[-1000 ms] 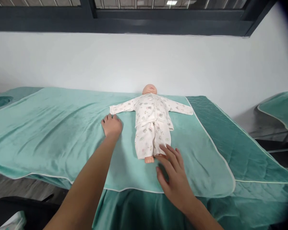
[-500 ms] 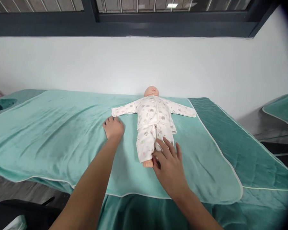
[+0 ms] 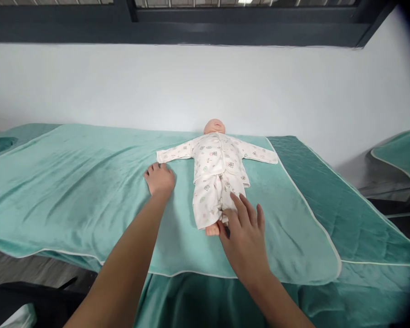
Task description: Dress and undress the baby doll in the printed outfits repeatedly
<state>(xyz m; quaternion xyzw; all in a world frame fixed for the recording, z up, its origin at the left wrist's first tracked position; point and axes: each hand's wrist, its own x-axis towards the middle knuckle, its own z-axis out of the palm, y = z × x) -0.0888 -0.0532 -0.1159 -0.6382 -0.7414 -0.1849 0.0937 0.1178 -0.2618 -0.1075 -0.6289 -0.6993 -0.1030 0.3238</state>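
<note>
A baby doll (image 3: pixel 214 126) lies on its back, arms stretched out sideways, in a white patterned long-sleeved top (image 3: pixel 210 157) and matching trousers (image 3: pixel 205 200). My left hand (image 3: pixel 160 179) rests palm down on the light green blanket (image 3: pixel 89 196), fingers loosely spread, just below the cuff of the sleeve on the left. My right hand (image 3: pixel 244 234) is at the lower trouser legs, thumb and forefinger at the hem on fabric, the other fingers raised and apart. One bare foot (image 3: pixel 212 229) pokes out beside my thumb. The other foot is hidden behind my right hand.
Beneath the blanket is a darker green quilted cover (image 3: pixel 328 196) over the bed. A white wall (image 3: pixel 123 86) rises directly behind, with a dark window frame (image 3: pixel 225 29) above. A black object (image 3: pixel 27 300) stands at lower left. More green cloth (image 3: pixel 401 152) hangs at right.
The view has dipped slightly. My right hand's thumb and forefinger sit a little further apart at the trouser hem. My left hand and the doll stay in place.
</note>
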